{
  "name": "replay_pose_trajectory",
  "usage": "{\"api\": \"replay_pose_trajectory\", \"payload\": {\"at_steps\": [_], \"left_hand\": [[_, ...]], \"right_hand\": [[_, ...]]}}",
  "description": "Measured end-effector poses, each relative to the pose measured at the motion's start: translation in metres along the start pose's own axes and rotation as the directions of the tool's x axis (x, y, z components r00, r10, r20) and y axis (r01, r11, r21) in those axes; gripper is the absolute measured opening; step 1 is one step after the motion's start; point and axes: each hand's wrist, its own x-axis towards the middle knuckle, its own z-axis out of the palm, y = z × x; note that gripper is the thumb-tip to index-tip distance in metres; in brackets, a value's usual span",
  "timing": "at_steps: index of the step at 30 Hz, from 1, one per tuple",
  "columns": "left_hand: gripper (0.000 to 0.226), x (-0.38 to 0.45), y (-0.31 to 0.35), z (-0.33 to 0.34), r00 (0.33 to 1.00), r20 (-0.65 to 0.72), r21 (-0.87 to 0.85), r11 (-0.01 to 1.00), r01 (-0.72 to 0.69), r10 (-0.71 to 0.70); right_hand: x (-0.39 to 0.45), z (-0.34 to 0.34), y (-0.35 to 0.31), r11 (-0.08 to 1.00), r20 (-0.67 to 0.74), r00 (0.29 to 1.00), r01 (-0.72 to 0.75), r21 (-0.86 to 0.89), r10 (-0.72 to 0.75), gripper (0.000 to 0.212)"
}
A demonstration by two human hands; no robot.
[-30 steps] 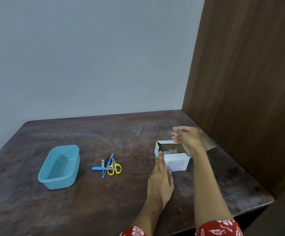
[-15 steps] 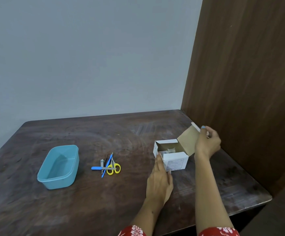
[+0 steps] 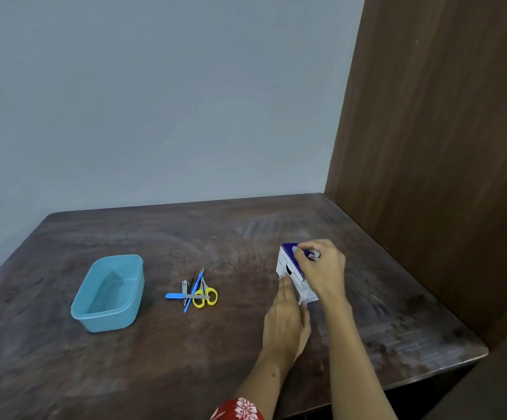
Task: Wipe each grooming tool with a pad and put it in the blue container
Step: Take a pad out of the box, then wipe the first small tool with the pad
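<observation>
A: Where are the grooming tools?

B: Heaped at centre frame on the dark wooden table: yellow-handled scissors, blue-handled pieces, a metal clipper. The empty blue container sits left of them.

A: And the hands?

B: Right of centre, the left hand braces a small white-and-purple box, fingers flat; the right hand presses its lid down. Print unreadable.

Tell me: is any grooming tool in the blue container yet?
No. The blue container holds nothing; the tools lie piled beside it on the table.
</observation>
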Motion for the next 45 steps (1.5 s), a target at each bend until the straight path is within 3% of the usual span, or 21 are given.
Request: {"api": "replay_pose_trajectory", "payload": {"at_steps": [8,11,14,16,18,20,24,29,38,45], "left_hand": [[0.062,0.003,-0.009,0.004,0.999,0.010,-0.007,0.999,-0.052,0.052],[0.059,0.001,-0.008,0.000,1.000,0.001,-0.085,0.996,-0.026,0.026],[0.055,-0.010,-0.007,-0.016,0.999,-0.028,-0.095,0.995,-0.021,0.019],[0.054,-0.022,-0.010,-0.034,0.996,-0.063,-0.095,0.993,-0.071,0.065],[0.054,-0.037,-0.016,-0.059,0.988,-0.102,-0.086,0.988,-0.126,0.118],[0.053,-0.053,-0.023,-0.091,0.974,-0.174,-0.067,0.985,-0.157,0.143],[0.034,-0.068,-0.036,-0.148,0.971,-0.234,-0.157,0.984,-0.089,0.051],[0.024,-0.055,-0.061,-0.170,0.944,-0.315,-0.219,0.975,0.028,-0.098],[0.018,-0.027,-0.116,-0.146,0.853,-0.386,-0.497,0.859,0.127,-0.350],[0.026,-0.007,-0.127,-0.135,0.851,-0.424,-0.515,0.855,0.055,-0.310]], "right_hand": [[-0.006,0.008,0.006,0.970,0.199,0.980,0.039,-0.241,0.010,0.009],[-0.009,0.006,-0.003,0.974,0.185,0.982,0.014,-0.228,0.030,0.025],[-0.013,0.002,-0.019,0.997,0.128,0.991,-0.017,-0.078,0.027,0.041],[-0.017,0.001,-0.035,0.981,0.143,0.987,-0.098,0.167,0.075,0.037],[-0.023,0.001,-0.053,0.803,0.285,0.946,-0.289,0.521,0.156,0.027],[-0.032,0.006,-0.068,0.573,0.451,0.880,-0.447,0.687,0.147,0.019],[-0.051,0.027,-0.087,0.514,0.595,0.797,-0.553,0.655,0.100,0.017],[-0.071,0.067,-0.098,0.436,0.630,0.771,-0.601,0.670,0.094,0.026],[-0.092,0.129,-0.075,0.471,0.594,0.791,-0.583,0.661,0.145,0.011],[-0.080,0.151,-0.060,0.655,0.468,0.878,-0.412,0.634,0.100,0.030]]}}
